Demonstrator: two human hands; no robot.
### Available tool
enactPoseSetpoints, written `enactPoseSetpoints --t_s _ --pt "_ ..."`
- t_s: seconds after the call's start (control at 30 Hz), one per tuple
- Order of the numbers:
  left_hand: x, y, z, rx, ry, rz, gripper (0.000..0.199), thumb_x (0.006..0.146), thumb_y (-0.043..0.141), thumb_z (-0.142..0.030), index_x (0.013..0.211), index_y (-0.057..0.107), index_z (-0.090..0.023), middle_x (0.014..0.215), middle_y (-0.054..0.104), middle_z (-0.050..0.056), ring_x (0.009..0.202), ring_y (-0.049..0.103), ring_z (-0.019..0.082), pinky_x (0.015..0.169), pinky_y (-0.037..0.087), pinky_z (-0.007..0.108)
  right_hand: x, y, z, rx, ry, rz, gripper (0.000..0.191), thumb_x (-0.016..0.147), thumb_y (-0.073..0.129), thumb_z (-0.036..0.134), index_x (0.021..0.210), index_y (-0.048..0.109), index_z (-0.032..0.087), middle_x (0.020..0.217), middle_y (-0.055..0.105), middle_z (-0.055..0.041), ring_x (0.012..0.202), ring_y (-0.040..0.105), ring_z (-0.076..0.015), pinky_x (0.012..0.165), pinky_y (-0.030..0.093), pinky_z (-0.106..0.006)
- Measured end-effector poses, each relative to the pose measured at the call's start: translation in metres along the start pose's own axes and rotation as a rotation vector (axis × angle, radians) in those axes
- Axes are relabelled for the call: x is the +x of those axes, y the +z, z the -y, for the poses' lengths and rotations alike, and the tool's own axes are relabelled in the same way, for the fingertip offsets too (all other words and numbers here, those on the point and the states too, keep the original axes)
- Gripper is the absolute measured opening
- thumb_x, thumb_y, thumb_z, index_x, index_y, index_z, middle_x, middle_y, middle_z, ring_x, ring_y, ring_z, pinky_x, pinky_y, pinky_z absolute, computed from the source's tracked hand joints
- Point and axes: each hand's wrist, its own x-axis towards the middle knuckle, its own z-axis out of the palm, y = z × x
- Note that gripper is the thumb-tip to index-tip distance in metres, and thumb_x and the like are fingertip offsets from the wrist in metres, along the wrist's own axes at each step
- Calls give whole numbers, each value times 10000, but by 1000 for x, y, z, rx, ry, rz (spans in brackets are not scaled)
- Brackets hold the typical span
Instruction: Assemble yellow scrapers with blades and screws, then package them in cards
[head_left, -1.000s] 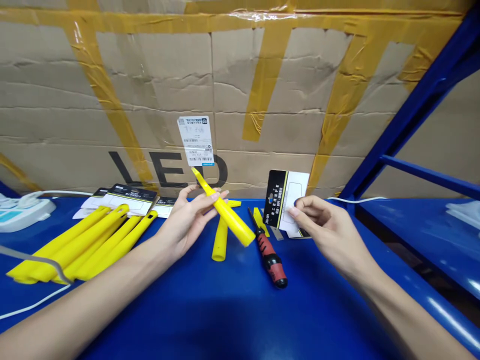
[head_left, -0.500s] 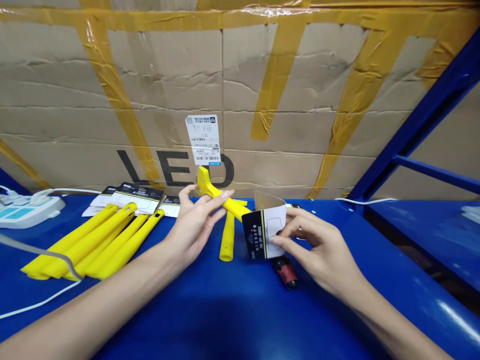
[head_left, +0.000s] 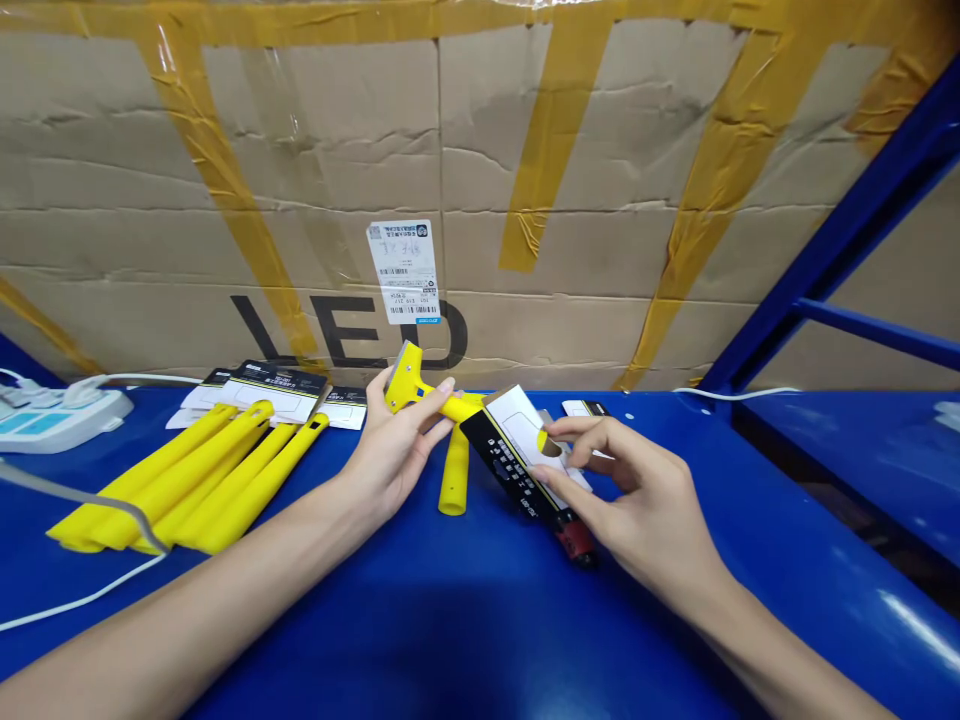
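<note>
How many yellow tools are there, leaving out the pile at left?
2. One yellow tool is in the left hand; another lies on the table, lower in view. The card may hide more.

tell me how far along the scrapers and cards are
Looks done: the bundled yellow handles at left, with printed cards at their far ends. In hand: the left hand holds a scraper, the right hand a folded card at its handle. Probably left: the loose yellow handle between them, no card visible on it.
</note>
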Motion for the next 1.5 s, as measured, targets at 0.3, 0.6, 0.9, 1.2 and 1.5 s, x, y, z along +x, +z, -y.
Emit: enactPoseSetpoints --t_s 0.3,0.6,0.9,1.2,1.5 --pt "-12 5 7 -78 -50 89 398 883 713 -80 1188 507 -232 1172 687 80 1114 717 220 1032 565 403 2 12 5 265 252 -116 662 716 877 374 1238 475 306 1073 735 -47 851 754 -212 705 666 -317" --pt "-29 15 3 -22 -37 162 511 904 681 -107 1350 533 -306 1227 680 71 1200 665 210 1115 493 401 10 4 3 359 430 -39 468 771 827 452 1092 541 267 1146 759 -81 973 760 -268 770 669 -376" --pt "-37 16 -6 75 28 309 608 873 720 -143 1407 501 -336 1300 673 52 1287 603 221 1136 463 392 15 -8 6 394 432 133 519 885 714 420 1359 559 276 1319 691 -65 1183 676 -251 921 611 -366" --pt "-32 17 -23 211 70 376 531 883 718 -219 1378 553 -316 1162 723 69 1173 660 251 1097 476 448 23 -19 12 293 447 271 485 687 887 315 1100 649 226 1025 789 -58 944 764 -283 868 632 -420" --pt "-33 17 -34 402 -50 444 553 879 721 -257 1411 584 -319 990 764 37 887 727 240 864 570 360 47 9 26 341 422 144 622 581 954 351 1031 538 245 916 806 -56 781 787 -274 686 662 -358"
